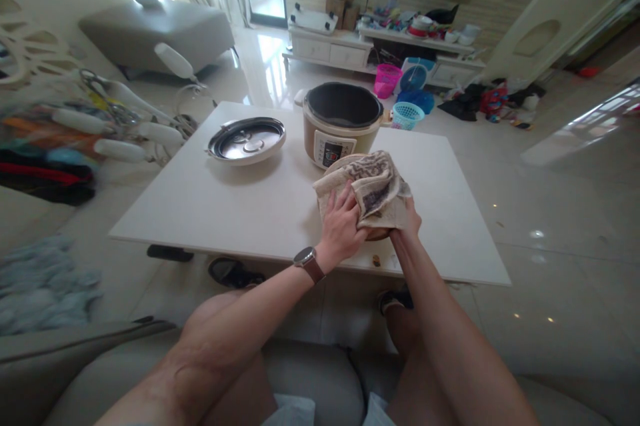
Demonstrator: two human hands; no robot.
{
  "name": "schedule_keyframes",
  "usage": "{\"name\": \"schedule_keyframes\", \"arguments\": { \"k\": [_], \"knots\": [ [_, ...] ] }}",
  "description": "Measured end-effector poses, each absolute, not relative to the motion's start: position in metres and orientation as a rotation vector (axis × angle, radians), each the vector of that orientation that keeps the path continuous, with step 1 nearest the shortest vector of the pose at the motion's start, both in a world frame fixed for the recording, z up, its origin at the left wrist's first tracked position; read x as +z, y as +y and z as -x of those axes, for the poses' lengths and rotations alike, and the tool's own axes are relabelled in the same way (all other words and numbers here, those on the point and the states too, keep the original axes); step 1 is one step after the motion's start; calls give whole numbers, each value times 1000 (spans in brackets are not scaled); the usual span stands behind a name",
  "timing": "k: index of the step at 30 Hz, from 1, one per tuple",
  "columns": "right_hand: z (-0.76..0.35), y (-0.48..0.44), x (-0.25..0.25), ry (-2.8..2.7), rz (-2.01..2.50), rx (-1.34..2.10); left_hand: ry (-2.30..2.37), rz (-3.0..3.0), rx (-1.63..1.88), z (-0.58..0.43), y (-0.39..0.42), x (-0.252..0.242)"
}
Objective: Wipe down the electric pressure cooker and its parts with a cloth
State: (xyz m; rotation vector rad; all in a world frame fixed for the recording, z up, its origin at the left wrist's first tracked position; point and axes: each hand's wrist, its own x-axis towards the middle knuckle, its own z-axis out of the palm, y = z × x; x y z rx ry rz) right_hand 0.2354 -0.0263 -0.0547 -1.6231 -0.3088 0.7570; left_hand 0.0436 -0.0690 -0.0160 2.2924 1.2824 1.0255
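Note:
A beige towel (pixel 383 183) with a dark pattern lies bunched over a round wooden-looking board (pixel 379 235), whose brown edge shows below it. My left hand (pixel 343 219), with a watch on its wrist, rests on the towel, fingers stretched out and apart. At the board's right side my right hand (pixel 413 218) grips the edge; its fingers are partly hidden by the towel. Just beyond stands an electric pressure cooker (pixel 320 126) without its lid, dark inside. Its lid (pixel 247 143) lies to the left, shiny inner side up.
The white table (pixel 240 206) has a small brown piece (pixel 376 259) near its front edge. Past the far side stand a pink basket (pixel 387 81) and a light-blue basket (pixel 407 115). A rack with white pads (pixel 175 63) is at the left. My legs are below the table.

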Motion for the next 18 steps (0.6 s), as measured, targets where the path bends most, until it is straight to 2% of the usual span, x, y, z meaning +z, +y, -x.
{"name": "schedule_keyframes", "arguments": {
  "k": [3, 11, 18],
  "knots": [
    [-221, -26, -48, -185, 1580, 713, 1372, -2161, 1117, -32, -47, -16],
    [-202, -31, -38, -305, 1622, 696, 1506, -1806, 1405, -1, -6, -20],
    [-206, -35, -37, -382, 1676, 734, 1258, -2271, 1159, -24, -51, -13]
  ]
}}
